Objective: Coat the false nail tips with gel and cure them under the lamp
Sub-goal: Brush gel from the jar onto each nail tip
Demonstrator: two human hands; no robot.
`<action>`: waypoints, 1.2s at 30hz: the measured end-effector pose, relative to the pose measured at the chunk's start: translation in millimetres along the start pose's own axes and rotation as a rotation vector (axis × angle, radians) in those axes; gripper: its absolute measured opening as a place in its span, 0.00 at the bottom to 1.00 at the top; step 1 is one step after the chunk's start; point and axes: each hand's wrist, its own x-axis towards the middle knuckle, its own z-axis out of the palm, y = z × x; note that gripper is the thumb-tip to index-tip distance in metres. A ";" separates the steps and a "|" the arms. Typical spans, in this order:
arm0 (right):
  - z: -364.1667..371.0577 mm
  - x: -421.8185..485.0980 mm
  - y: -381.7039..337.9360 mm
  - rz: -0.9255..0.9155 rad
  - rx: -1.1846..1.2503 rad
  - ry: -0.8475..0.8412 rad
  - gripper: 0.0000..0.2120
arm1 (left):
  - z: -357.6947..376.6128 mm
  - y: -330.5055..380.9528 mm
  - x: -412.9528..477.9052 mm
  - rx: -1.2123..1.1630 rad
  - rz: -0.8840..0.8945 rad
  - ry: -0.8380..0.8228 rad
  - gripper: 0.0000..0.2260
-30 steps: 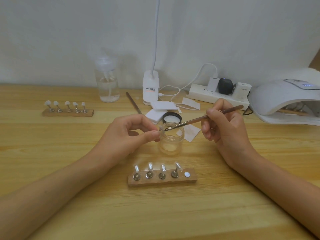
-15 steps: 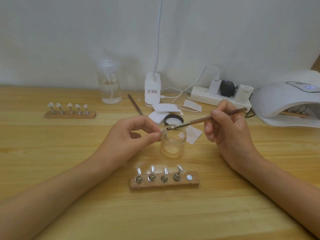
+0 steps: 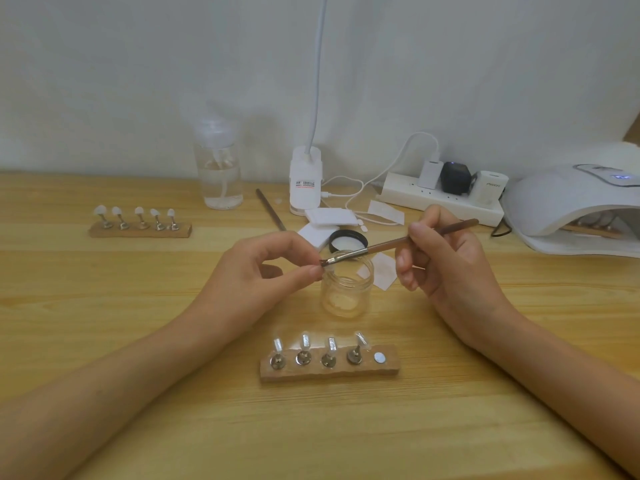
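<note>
Brush bristles met a pinched nail tip over the open jar.

Four clear nail tips (image 3: pixel 305 341) stood on metal pegs in a wooden block (image 3: pixel 388 370) at 6 o'clock from the glass jar (image 3: pixel 348 289). The left hand (image 3: pixel 263 271) pinched a small clear piece, mostly hidden, between thumb and forefinger, its other fingers curled. The brush (image 3: pixel 398 242) touched that piece with its bristles. The right hand (image 3: pixel 450 265), at 3 o'clock from the jar, gripped the brush like a pen. The curing lamp (image 3: pixel 568 206) sat at 2 o'clock.
</note>
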 end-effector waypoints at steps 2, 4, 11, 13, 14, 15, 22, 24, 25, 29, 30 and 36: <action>0.1 0.3 0.4 0.013 -0.021 0.036 0.09 | 0.0 -0.3 0.3 0.005 0.004 -0.001 0.04; -1.6 0.6 0.4 0.020 -0.034 0.099 0.08 | 0.2 -0.6 0.3 -0.003 0.001 -0.007 0.03; -1.2 0.9 1.1 0.007 0.015 0.012 0.09 | -0.5 -0.7 0.3 -0.026 -0.009 -0.008 0.01; -0.8 1.2 1.7 0.026 -0.008 0.041 0.09 | -0.4 -0.9 0.3 -0.019 -0.009 -0.008 0.02; -1.5 1.4 1.8 0.032 -0.018 0.069 0.09 | -0.4 -1.2 0.3 -0.013 -0.005 -0.003 0.03; -2.5 1.6 1.9 0.035 -0.025 0.096 0.08 | -0.3 -1.2 0.3 -0.006 -0.002 0.001 0.04; -1.7 1.1 2.3 0.016 0.024 0.012 0.08 | 0.0 -0.2 0.1 -0.014 -0.008 0.004 0.04; -0.9 1.3 2.7 0.028 0.012 0.020 0.08 | -0.3 0.2 0.1 -0.011 -0.010 0.003 0.04; -1.3 1.5 2.7 0.032 0.004 0.040 0.08 | -0.1 0.5 0.0 -0.008 -0.006 0.002 0.04; -3.9 2.4 2.2 0.026 -0.014 0.098 0.08 | 0.1 0.7 -0.2 -0.008 -0.004 -0.001 0.02; -3.9 2.2 2.1 0.018 0.000 0.093 0.08 | -0.1 0.4 -0.2 -0.015 -0.009 -0.004 0.02; -2.0 1.8 2.0 0.015 0.005 0.035 0.10 | -0.7 0.4 0.2 -0.018 -0.011 0.000 0.04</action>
